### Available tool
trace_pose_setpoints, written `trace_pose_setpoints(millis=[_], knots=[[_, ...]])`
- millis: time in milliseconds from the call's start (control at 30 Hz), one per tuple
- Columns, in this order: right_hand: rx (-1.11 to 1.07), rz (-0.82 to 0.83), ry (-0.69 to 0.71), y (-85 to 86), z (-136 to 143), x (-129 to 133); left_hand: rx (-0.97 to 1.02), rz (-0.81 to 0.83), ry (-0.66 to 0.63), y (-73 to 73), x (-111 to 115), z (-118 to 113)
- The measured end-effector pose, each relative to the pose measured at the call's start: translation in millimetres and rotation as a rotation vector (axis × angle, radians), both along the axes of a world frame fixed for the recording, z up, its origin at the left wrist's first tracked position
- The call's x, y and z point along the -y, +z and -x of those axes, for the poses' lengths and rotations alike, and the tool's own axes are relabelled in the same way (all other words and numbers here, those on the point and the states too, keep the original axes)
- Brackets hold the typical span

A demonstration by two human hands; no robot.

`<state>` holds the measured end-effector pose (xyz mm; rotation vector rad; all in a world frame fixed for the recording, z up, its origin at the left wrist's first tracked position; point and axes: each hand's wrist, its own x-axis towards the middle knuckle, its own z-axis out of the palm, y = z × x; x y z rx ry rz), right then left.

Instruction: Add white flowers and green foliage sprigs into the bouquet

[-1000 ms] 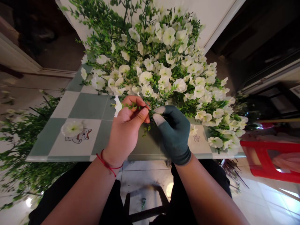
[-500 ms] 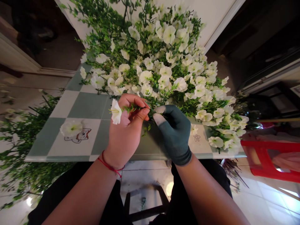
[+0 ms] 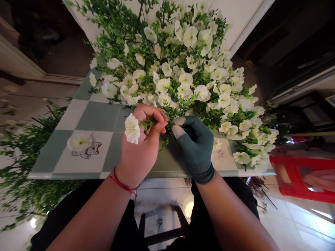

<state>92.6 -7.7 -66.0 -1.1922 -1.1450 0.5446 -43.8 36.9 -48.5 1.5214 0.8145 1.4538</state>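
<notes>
My bare left hand (image 3: 142, 143), a red cord on its wrist, pinches the green stem of a white artificial flower (image 3: 132, 128). The bloom hangs out over the back of the hand, on its left side. My right hand (image 3: 195, 144) wears a dark green glove with pale fingertips. Its thumb and forefinger are closed on a green stem just right of the left fingertips; whether both hands grip the same stem is hard to see. Small leaves (image 3: 164, 143) dangle below the fingers. Just beyond lies a big heap of white flowers (image 3: 185, 80) with green leaves.
The table (image 3: 91, 116) has a green and white checked cover. One loose flower head (image 3: 80, 142) lies at its left. More greenery (image 3: 23, 153) stands on the floor at left. A red plastic stool (image 3: 293, 177) is at right, and a dark frame (image 3: 163, 237) is below.
The white flower at my left hand has turned, its bloom shifting slightly right and down. Both hands keep nearly the same place and grip.
</notes>
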Motion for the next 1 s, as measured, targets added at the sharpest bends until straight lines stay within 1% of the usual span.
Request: trace_pose_setpoints(millis=[133,267,367,667,867,1000], knots=[[-0.018,0.018,0.006,1.1,1,-1,-0.046,-0.071,-0.011,-0.5,0,4],[-0.009,0.057,0.003,0.7,1,0,-0.085,-0.049,-0.002,0.1,1,6],[-0.011,0.082,-0.006,0.4,1,1,-0.073,-0.056,-0.009,-2.0,0,7],[-0.047,0.046,0.022,0.1,2,0,-0.083,-0.029,0.001,-7.6,-1,6],[-0.018,0.078,-0.004,-0.1,-1,-1,-0.114,-0.072,0.013,-15.7,2,5],[0.004,0.065,-0.002,0.5,0,-1,-0.051,-0.058,0.018,-15.1,2,1]])
